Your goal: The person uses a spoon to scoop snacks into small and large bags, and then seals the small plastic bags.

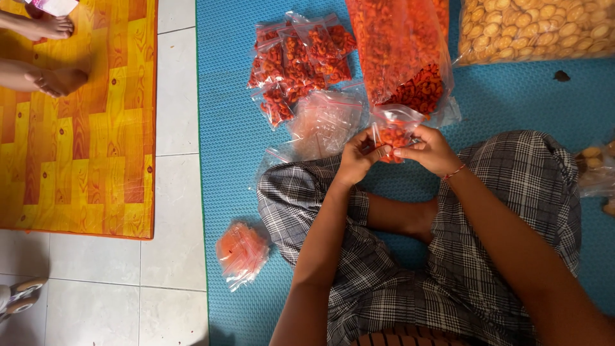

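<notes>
Step in hand, by the look of it: sealing a small clear plastic zip bag of red-orange snack pieces (393, 132). Both hands hold it up in front of the person's lap, just above the blue woven floor mat (224, 147). Left hand (356, 157) pinches the bag's left top edge, thumb & fingers clenched on the plastic; right hand (430, 150) does the same on the right, with a thin red cord bracelet (454, 172) at the wrist. Bag looks partly filled, top flap standing up, so the closure is prob. not pressed shut yet.

Next move likely calls for running the pinch along the zip strip w/ even pressure, keeping pieces clear of the seal.

Around: a pile of small filled clear bags of red snacks (298, 61) lies on the mat ahead-left, empty clear zip bags (323, 122) just beside the held bag, a big clear sack of red snacks (400, 51) right behind it, touching or nearly so. Large clear bag of round tan crackers (535, 29) top right. One more small orange-tinted bundle of bags (241, 253) by the left knee. Checked grey cloth (512, 192) covers the legs. An orange wood-pattern mat (77, 128) with another person's bare feet (54, 54) lies well apart, left.

Nothing blocks the hands; the big sack crowds the space in front.
</notes>
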